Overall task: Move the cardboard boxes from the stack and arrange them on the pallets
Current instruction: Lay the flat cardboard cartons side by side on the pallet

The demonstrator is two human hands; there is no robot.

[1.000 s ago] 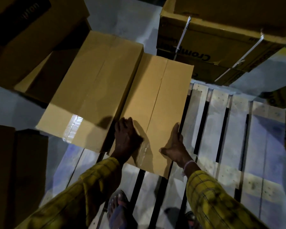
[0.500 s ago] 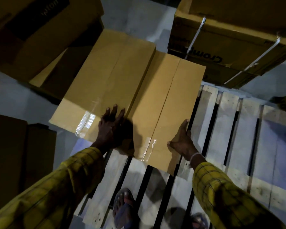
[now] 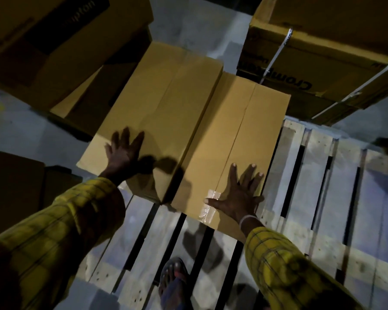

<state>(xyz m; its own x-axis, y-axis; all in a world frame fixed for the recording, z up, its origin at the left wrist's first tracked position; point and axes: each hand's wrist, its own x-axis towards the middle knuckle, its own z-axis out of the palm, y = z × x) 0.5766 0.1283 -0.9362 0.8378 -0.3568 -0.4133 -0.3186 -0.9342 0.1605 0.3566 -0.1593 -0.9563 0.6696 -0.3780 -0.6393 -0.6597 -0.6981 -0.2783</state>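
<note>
Pressing flat with spread fingers, the left hand [image 3: 123, 153] lies on the left box [image 3: 157, 104], the right hand [image 3: 239, 198] on the right box [image 3: 240, 135]; bare pallet [image 3: 323, 198] slats lie open to the right.

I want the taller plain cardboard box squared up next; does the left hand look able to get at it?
Probably yes: the left hand already lies flat on the top of the taller plain cardboard box, with nothing between them.

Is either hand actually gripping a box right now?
No. The left hand and right hand lie flat, fingers spread, on two adjoining boxes' tops.
</note>
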